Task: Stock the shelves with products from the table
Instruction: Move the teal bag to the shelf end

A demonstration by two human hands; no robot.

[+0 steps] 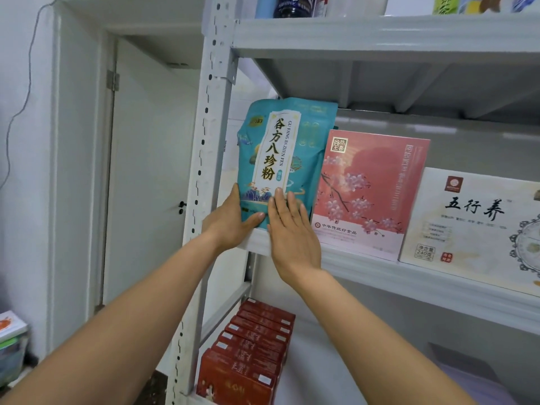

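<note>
The teal pouch (286,153) stands upright at the left end of the middle shelf (380,267), its base right at the front edge, just beside the upright post (204,171). Its right side touches or overlaps the pink box (371,194), and a white box (473,220) stands further right along the same front edge.

The left hand (228,220) grips the pouch's lower left corner, with the thumb laid across the front and the fingers round the side. The right hand (292,235) lies flat against the lower front, fingers straight, pressing rather than grasping.

The placing step looks nearly done, and the risks lie in the release:

- The pouch is soft and tall, so it may sag or tip forward off the front edge once both hands leave it, since its base sits so close to that edge.
- It may also lean left into the gap by the post, where nothing props it.
- A hard push from the flat right hand could shove it against the pink box and knock that box askew.
- If it falls, it would likely land on the red boxes (251,346) on the shelf below.

Easing it further back before letting go would lower these risks.
</note>
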